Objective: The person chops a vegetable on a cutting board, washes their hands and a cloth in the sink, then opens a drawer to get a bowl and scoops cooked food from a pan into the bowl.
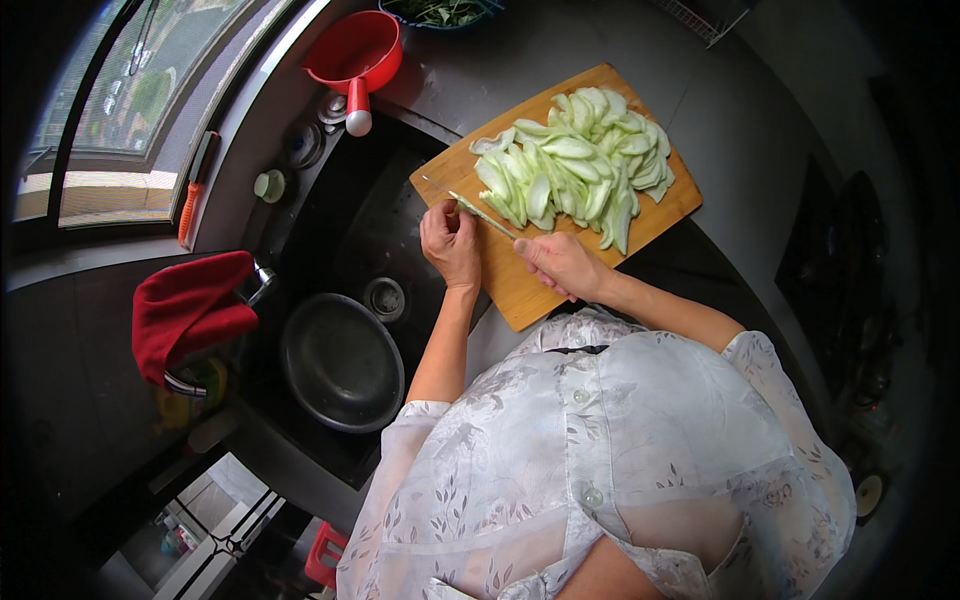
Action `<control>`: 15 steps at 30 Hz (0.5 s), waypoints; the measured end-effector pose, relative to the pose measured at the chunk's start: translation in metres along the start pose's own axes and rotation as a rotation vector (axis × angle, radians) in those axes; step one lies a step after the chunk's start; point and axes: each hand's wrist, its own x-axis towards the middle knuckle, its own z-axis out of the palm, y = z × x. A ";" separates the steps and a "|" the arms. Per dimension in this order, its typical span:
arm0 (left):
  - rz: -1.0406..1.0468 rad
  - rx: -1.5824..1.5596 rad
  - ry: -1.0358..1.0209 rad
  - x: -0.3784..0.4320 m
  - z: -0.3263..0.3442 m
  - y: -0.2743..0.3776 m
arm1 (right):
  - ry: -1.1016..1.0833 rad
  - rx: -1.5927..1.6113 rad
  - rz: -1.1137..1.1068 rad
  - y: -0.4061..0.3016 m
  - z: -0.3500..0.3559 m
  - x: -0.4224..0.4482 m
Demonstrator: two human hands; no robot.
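Observation:
My right hand (562, 264) grips the handle of a kitchen knife (487, 218) over the near left part of a wooden cutting board (517, 296). The blade points to the far left, and pale green bits cling along it. At the board's left edge, my left hand (452, 244) has its fingers curled close to the blade. Whether a small piece is pinched in them is hidden. A large heap of pale green vegetable slices (577, 161), perhaps gourd, covers the far right part of the board.
Left of the board is a dark sink (360, 225) with a drain (385, 299) and a black frying pan (343, 363). A red cloth (195, 311) drapes over the faucet. A red ladle (358, 56) and a bowl of leafy greens (439, 11) stand beyond. A cooktop (832, 277) lies right.

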 end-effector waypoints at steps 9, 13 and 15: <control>0.044 0.023 -0.022 -0.001 -0.004 -0.001 | -0.007 -0.054 0.039 -0.005 0.007 0.035; 0.055 0.014 -0.031 0.000 -0.006 0.002 | -0.028 0.093 0.008 -0.004 0.005 0.063; 0.065 0.025 -0.034 0.000 -0.008 -0.001 | -0.037 0.146 0.029 -0.006 0.003 0.065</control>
